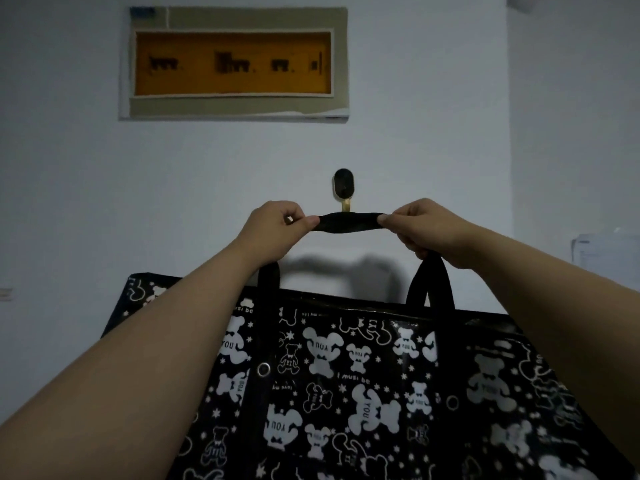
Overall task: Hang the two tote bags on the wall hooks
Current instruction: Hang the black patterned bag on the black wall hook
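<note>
Black glossy tote bag (363, 386), white bear print, straps (348, 223) pinched taut.

1 tote bag (363, 386), 1 wall hook (343, 189), 2 hands (277, 230), 1 panel (233, 64)

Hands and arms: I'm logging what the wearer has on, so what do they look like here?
Both forearms are bare with no sleeves in view. The left hand and right hand wear no gloves, and no rings, watch or bracelet show.
</note>
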